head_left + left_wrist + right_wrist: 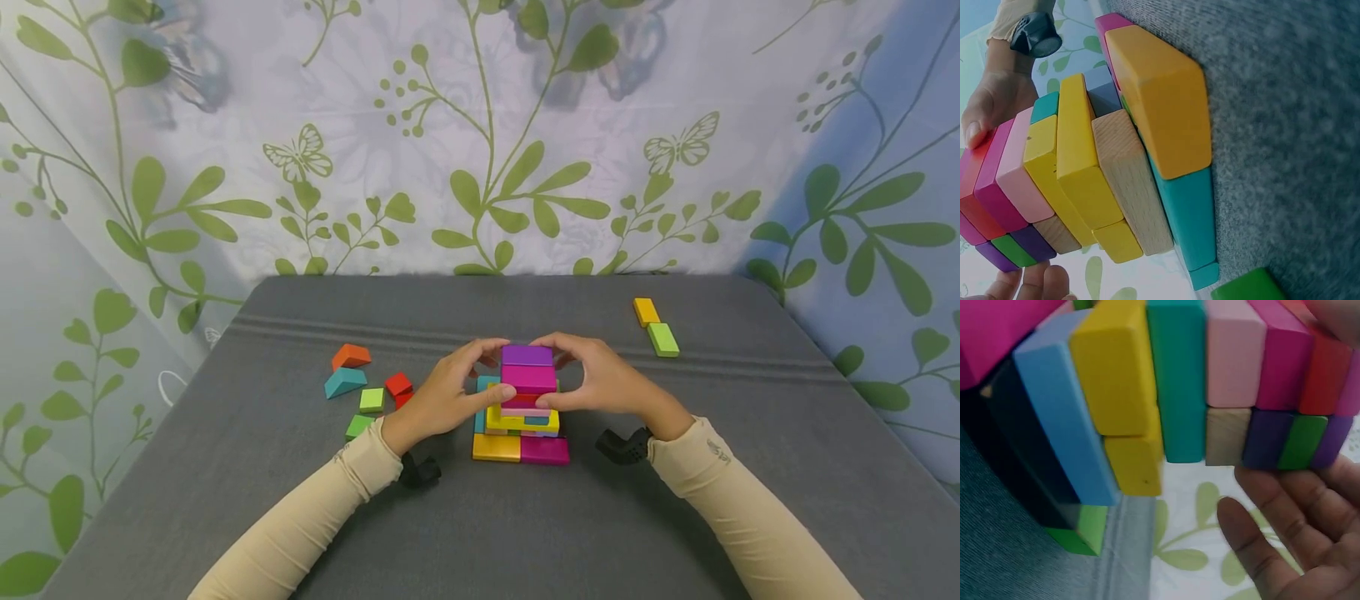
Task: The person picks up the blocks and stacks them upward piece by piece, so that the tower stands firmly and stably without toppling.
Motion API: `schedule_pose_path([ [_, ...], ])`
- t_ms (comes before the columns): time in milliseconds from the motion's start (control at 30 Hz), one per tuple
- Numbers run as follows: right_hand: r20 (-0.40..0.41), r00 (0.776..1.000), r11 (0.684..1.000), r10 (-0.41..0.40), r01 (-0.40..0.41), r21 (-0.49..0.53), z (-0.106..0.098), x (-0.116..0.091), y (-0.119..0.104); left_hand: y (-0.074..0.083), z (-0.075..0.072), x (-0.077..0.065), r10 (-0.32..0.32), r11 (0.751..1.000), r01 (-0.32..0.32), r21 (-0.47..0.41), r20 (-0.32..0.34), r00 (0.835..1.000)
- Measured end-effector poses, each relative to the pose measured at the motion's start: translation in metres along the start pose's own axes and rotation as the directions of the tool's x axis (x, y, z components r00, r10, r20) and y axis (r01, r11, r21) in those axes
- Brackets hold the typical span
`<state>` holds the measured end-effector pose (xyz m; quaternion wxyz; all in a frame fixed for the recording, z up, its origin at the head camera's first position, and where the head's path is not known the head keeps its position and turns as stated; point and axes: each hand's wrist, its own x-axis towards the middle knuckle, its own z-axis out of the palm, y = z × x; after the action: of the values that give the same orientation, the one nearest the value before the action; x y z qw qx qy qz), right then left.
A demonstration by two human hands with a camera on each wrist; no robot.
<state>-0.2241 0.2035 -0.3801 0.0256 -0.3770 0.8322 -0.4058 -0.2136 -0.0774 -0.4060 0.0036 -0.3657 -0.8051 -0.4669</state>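
Note:
A tower of coloured wooden blocks rises from the table, a purple block [527, 356] topmost and a magenta block [528, 379] at its front. My left hand [446, 387] grips the upper part from the left, thumb in front and fingers behind. From the other side my right hand [603, 375] holds the same top layers, its thumb near the front edge. A yellow block [496, 448] forms part of the base. The left wrist view shows a bare wood block [1132, 181] lower in the tower; the right wrist view shows a teal block [1179, 381] mid-tower.
Left of the tower lie loose blocks: an orange block [352, 357], a blue block [346, 382], a light green block [372, 400] and a red block [398, 384]. At back right, a yellow-orange block [646, 312] touches a lime block [663, 340]. A patterned curtain [337, 192] hangs behind the table.

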Motion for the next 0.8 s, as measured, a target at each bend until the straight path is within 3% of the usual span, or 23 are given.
schedule_pose_path([
  [533,-0.002,0.999,0.997,0.033,-0.033,0.069,0.001,0.001,0.003,0.002,-0.006,0.000,-0.014,1.000,0.014,0.016,0.022,1.000],
  [667,-0.005,0.999,0.997,0.041,-0.040,0.065,0.001,0.001,0.001,0.003,-0.019,0.001,-0.017,1.000,0.018,-0.014,0.023,1.000],
  [800,-0.003,0.999,0.997,0.054,-0.054,0.061,0.001,0.001,0.000,0.000,-0.041,0.000,-0.069,0.998,0.069,0.009,0.065,0.995],
])
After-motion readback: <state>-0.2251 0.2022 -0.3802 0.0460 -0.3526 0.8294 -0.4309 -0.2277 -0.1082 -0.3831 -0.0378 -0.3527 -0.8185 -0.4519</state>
